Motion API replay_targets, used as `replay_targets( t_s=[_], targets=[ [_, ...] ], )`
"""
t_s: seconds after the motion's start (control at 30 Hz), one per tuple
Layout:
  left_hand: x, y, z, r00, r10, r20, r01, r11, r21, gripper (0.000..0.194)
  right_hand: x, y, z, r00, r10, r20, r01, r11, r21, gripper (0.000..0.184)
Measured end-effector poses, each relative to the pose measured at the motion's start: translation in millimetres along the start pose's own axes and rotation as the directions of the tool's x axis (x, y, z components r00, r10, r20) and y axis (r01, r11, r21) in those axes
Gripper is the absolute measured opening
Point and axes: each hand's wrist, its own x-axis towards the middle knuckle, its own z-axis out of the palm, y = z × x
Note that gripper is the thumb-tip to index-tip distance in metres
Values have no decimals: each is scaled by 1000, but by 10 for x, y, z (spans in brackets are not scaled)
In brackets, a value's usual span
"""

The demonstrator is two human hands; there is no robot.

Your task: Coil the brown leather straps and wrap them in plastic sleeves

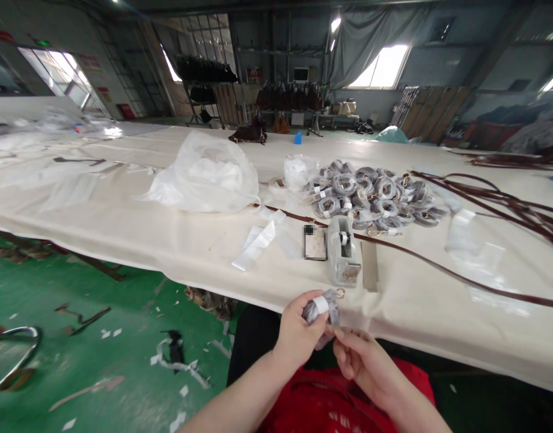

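My left hand [299, 331] is closed around a coiled strap [334, 305] wrapped in greyish film, with a white paper band [320, 305] across it. A gold-coloured metal clasp [340, 293] sticks out at the coil's upper right. At the lower right edge of this bundle, my right hand [360, 355] has its thumb and forefinger pinched together; what lies between the fingertips is mostly hidden. Both hands are over my lap, just off the table's front edge. Beyond them on the table stands a tape dispenser [344, 255].
Several similar wrapped strap coils [371, 192] are heaped on the table [168, 234]. Long brown straps [497, 204] lie at the right, one running behind the dispenser. A clear plastic bag [208, 174], plastic sleeves [261, 240] and a grey strip [369, 267] also lie there.
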Motion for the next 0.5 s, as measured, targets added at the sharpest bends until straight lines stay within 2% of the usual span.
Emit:
replay_targets(
  t_s=[0.13,0.2,0.23,0.33,0.4,0.43,0.5],
  targets=[
    [17,-26,-8,997,-69,19,70,993,-96,39,-87,-46,70,987,163,10,-159,944,290,32],
    [16,-24,-11,996,-89,21,91,986,-139,40,-120,-45,75,978,210,23,-206,928,311,31],
    [20,-18,-15,995,-102,17,104,980,-172,40,-134,-36,68,978,206,33,-207,941,269,31],
    [53,23,-34,983,-185,11,179,928,-328,46,-173,-2,26,985,149,83,-146,988,-41,40],
    [83,59,-47,966,-258,30,246,869,-428,53,-205,1,2,998,26,55,-8,951,-309,46],
    [93,77,-50,957,-287,43,274,843,-462,56,-225,-8,-2,996,-83,31,88,891,-445,45],
    [96,107,-44,945,-320,62,307,812,-497,58,-264,-35,7,943,-329,45,268,677,-685,40]
  ],
)
